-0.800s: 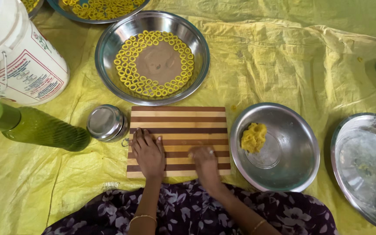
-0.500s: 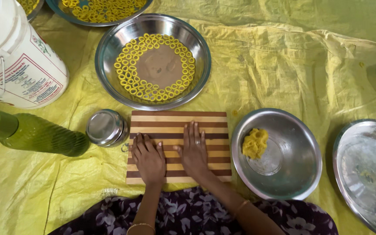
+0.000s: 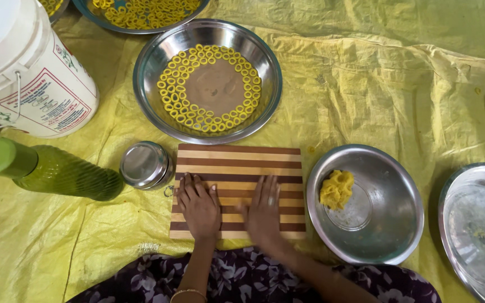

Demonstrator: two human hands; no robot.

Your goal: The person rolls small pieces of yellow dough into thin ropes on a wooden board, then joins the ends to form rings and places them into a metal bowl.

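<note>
Right now both hands lie flat, palms down and fingers spread, on a striped wooden board (image 3: 237, 168) that rests on a yellow sheet (image 3: 377, 84). The left hand (image 3: 198, 205) presses the board's left half, fingers pointing to twelve o'clock; the right hand (image 3: 263, 209) sits just beside it toward three o'clock, slightly blurred, fingers also stretched out and gripping nothing. Whether any dough lies under the palms cannot be told. At three o'clock from the board stands a steel bowl (image 3: 388, 235) with a lump of yellow dough (image 3: 337, 189) against its left wall. At twelve o'clock a wider steel bowl (image 3: 147, 84) holds small yellow rings (image 3: 172, 98) laid round its floor. At nine o'clock, touching the board's corner, sits a small steel tin (image 3: 144, 164), and beyond it a green bottle (image 3: 46, 171) lies on its side. A white bucket (image 3: 29, 73) stands at ten o'clock, and a steel plate (image 3: 467, 224) at the far right edge.
</note>
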